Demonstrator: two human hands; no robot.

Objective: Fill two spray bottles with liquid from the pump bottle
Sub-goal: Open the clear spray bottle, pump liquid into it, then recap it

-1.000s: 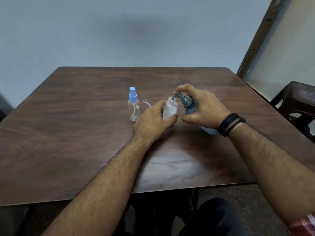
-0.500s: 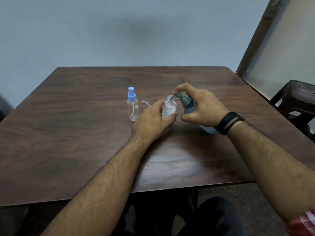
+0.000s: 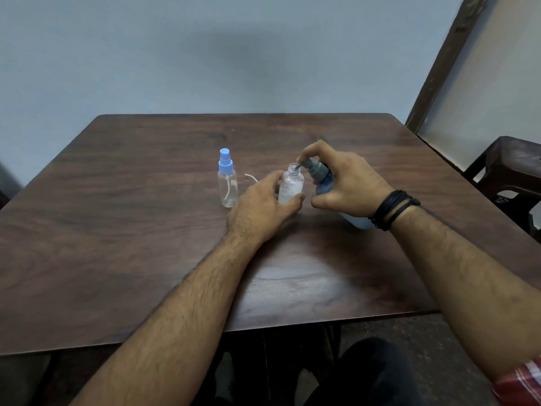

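Little has shifted: both hands hold as before. Left hand (image 3: 263,209) pinches the small clear plastic uncapped bottle (image 3: 290,187), upright on the dark wood-grain bench (image 3: 117,259). Right hand (image 3: 342,183) grips the tilted blue pump bottle (image 3: 325,183), forefinger on its grey nozzle over the threaded mouth; filling looks underway. The blue-capped clear spray bottle (image 3: 227,180) stands just beside.

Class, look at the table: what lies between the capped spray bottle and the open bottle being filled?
In the head view, a thin white tube and the left hand lie between the capped spray bottle and the open bottle.
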